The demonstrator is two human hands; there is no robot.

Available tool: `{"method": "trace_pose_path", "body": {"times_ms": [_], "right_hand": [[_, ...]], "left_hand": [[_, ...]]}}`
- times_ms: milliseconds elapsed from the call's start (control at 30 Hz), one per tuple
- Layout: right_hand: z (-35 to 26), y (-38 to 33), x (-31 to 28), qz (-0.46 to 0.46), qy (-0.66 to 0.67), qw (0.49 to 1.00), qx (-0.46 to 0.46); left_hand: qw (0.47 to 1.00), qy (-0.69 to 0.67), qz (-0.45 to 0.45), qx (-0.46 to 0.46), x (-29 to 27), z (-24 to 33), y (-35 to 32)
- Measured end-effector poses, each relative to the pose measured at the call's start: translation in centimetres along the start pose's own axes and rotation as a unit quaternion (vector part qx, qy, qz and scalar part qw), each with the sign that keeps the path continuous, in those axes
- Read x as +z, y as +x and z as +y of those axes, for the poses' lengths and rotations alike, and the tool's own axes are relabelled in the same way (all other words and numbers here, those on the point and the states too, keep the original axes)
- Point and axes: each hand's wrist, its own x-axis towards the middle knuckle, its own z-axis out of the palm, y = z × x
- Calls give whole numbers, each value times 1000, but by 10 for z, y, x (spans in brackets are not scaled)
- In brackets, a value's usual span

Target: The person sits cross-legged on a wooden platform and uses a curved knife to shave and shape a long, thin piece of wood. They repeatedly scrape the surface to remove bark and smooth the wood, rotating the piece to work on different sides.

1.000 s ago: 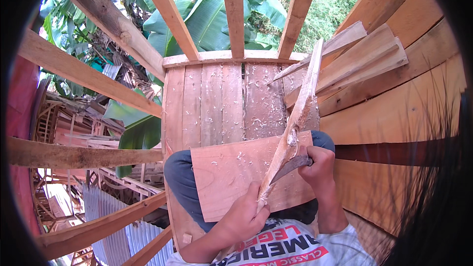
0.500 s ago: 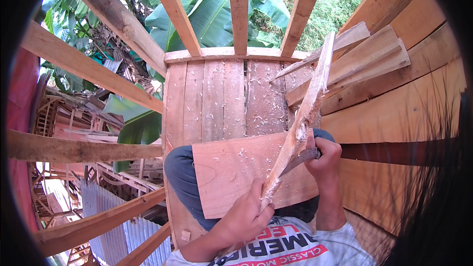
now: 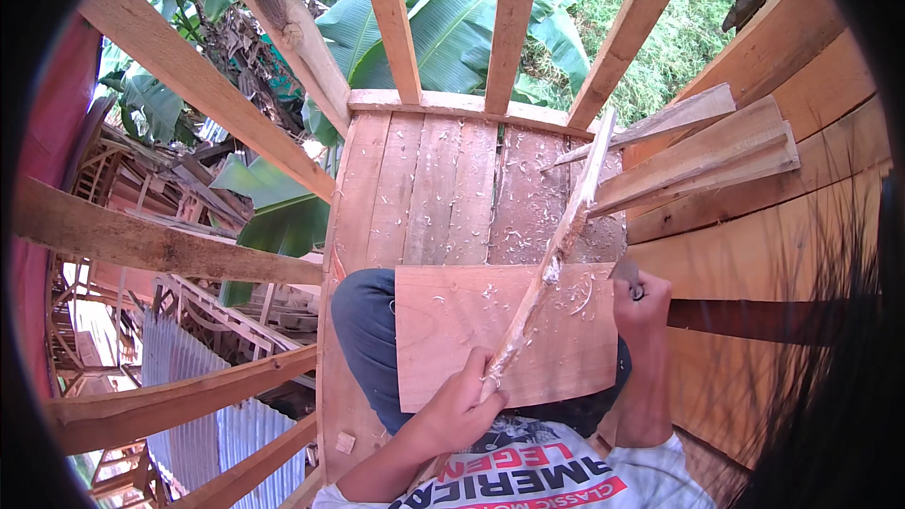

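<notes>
My left hand [image 3: 459,407] is closed round the near end of a long, rough wooden stick [image 3: 563,238], which slants up and away to the right with pale cut faces along it. My right hand [image 3: 643,303] is closed in a fist on a knife [image 3: 625,270]; its dark blade shows only in part, seen nearly end-on, and is apart from the stick. Below both, a flat reddish wooden board [image 3: 452,330] lies across my lap, sprinkled with curled shavings.
Split wood pieces [image 3: 702,155] lean against the plank wall at the right. Shavings litter the plank floor [image 3: 429,193] ahead. Wooden rails [image 3: 170,240] enclose the left and far sides, with banana leaves [image 3: 429,38] beyond. A small wood block [image 3: 346,443] sits at lower left.
The knife has come away from the stick as my right hand moved outward and turned. The stick's far end has dropped lower. The whole view has shifted slightly.
</notes>
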Motion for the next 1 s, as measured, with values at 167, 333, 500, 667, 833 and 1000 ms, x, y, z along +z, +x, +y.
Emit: {"method": "trace_pose_path", "body": {"times_ms": [167,333,500,667,833,1000], "right_hand": [[-14,-29,39,-27,-62,991,-118],[25,22,4,157,52,976,144],[23,-4,-11,27,52,996,72],[2,-51,34,-90,152,974,139],[-19,-68,50,-162,392,882,208],[-40,-59,45,-203,432,863,164]], "left_hand": [[999,-9,-3,39,2,5,3],[998,0,-55,33,10,-1,-5],[998,-12,-42,35,5,-16,4],[992,-28,34,119,-5,0,19],[992,56,30,112,-7,19,24],[986,118,73,90,1,24,28]]}}
